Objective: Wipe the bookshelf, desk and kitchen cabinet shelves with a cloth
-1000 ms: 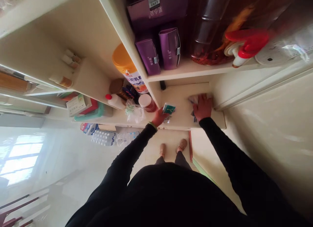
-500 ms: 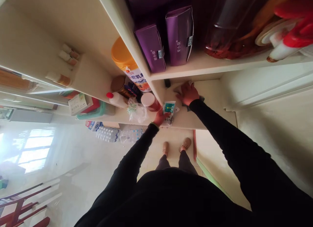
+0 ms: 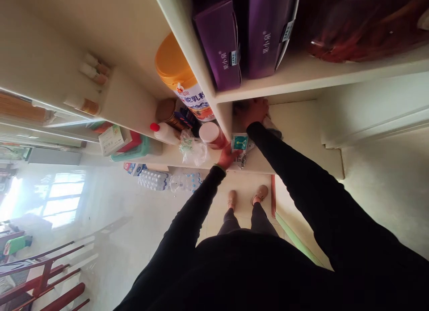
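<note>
My left hand (image 3: 229, 156) is closed round a small packet (image 3: 240, 142) with a green and white label and a silvery, crinkled lower part, at the front of the lower shelf (image 3: 298, 143). Deeper in, beneath the upper shelf, my right hand (image 3: 257, 111) presses down on a grey cloth (image 3: 273, 127). Shadow and the wrist cover much of that cloth, and the fingertips are dim. Just left of my left hand stands a jar (image 3: 212, 135) with a pale pink lid.
Purple boxes (image 3: 221, 47) and a large dark jar (image 3: 355, 29) fill the upper shelf, its edge (image 3: 268, 85) above my right hand. A tub with an orange lid (image 3: 174, 60), a red-capped white bottle (image 3: 166, 133) and a clear plastic bag (image 3: 194, 151) stand left. Bottle packs (image 3: 154, 180) lie on the floor.
My right hand has moved left and deeper under the upper shelf with the cloth. My left hand keeps the packet in about the same place. The view has shifted closer to the shelves.
</note>
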`<action>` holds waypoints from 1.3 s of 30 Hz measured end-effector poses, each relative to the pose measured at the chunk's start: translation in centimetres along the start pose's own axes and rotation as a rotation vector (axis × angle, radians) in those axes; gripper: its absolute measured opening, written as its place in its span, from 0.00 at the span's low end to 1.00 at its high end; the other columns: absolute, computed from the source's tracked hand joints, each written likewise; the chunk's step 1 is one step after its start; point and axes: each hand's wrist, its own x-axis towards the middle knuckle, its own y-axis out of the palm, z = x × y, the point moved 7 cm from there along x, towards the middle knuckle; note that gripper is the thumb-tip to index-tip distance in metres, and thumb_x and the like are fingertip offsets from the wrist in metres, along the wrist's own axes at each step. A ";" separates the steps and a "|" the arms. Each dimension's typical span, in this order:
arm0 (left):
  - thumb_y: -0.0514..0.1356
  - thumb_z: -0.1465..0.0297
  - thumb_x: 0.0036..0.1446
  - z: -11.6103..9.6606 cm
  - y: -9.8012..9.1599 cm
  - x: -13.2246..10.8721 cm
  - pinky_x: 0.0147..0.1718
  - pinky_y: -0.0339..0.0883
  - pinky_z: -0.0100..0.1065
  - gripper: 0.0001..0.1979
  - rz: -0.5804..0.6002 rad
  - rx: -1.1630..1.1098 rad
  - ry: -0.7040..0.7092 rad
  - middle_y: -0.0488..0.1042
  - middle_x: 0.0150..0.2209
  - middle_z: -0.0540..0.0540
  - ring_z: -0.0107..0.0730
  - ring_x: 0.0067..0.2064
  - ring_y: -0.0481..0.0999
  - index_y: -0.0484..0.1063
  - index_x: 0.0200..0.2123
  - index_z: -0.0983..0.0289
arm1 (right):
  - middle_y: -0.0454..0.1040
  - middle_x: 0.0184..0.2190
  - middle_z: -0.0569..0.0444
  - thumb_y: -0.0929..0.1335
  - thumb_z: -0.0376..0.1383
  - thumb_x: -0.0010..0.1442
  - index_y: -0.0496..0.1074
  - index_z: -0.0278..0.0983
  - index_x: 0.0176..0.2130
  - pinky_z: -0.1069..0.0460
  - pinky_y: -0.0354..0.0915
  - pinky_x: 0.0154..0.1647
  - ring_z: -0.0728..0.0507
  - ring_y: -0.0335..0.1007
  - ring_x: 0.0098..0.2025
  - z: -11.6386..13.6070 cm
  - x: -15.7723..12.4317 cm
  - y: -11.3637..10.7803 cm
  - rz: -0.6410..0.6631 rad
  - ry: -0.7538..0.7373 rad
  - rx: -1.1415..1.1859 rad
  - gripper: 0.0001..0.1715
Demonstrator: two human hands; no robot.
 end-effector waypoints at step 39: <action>0.75 0.62 0.52 0.8 -0.6 1.2 0.57 0.76 0.50 0.17 0.001 -0.015 0.092 0.86 0.43 0.59 0.48 0.49 0.84 0.81 0.43 0.63 | 0.82 0.42 0.42 0.66 0.25 0.68 0.67 0.30 0.64 0.48 0.70 0.48 0.41 0.77 0.40 -16.1 -1.3 -11.6 -0.332 0.393 0.386 0.27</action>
